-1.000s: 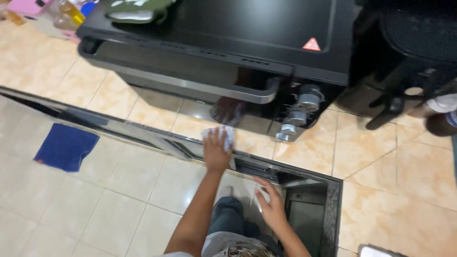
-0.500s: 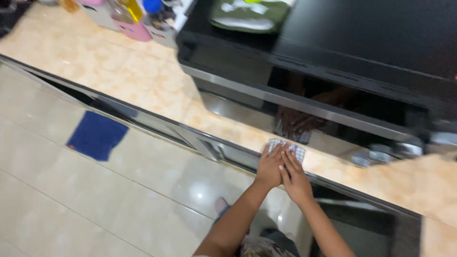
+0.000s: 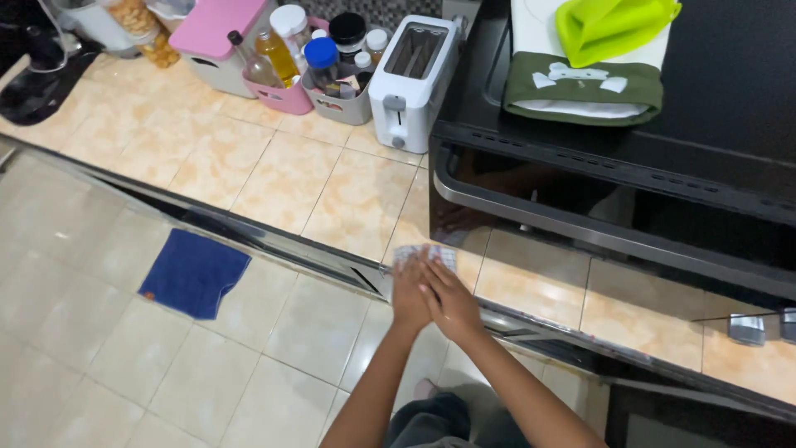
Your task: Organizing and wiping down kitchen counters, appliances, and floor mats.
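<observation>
**Both hands press a checked cloth at the table's front edge**

Compared with half a second ago, the view has swung toward 9 o'clock and pulled back: the toaster, bottles and pink box that were cut off at the top edge now sit fully in frame, and the oven's knobs have slid to the far 3 o'clock edge. The hands have kept the same pose, one laid over the other on the cloth.

The left hand (image 3: pixel 410 290) lies flat on a small white cloth with a dark grid (image 3: pixel 424 255), fingers stretched out and pressing down rather than curled around it. The right hand (image 3: pixel 452 300) overlaps the left from the 4 o'clock side, its fingers likewise extended flat. The cloth sits on the table (image 3: pixel 274 178) right at its dark front edge, just at 7 o'clock of the black oven (image 3: pixel 613 187), whose glossy door reflects the hands.

The table is tiled in mottled peach squares. At 12 o'clock of the hands stands a white toaster (image 3: pixel 412 70); at 11 o'clock, a grey caddy and a pink one hold bottles and jars (image 3: pixel 286 50), beside a pink-lidded box (image 3: pixel 217 33). On the oven top lie a green and white oven mitt (image 3: pixel 584 87) and a lime-green one (image 3: pixel 613 25). Below the table, at 9 o'clock, a blue cloth (image 3: pixel 195 272) lies on the pale glossy floor tiles (image 3: pixel 99 365).
</observation>
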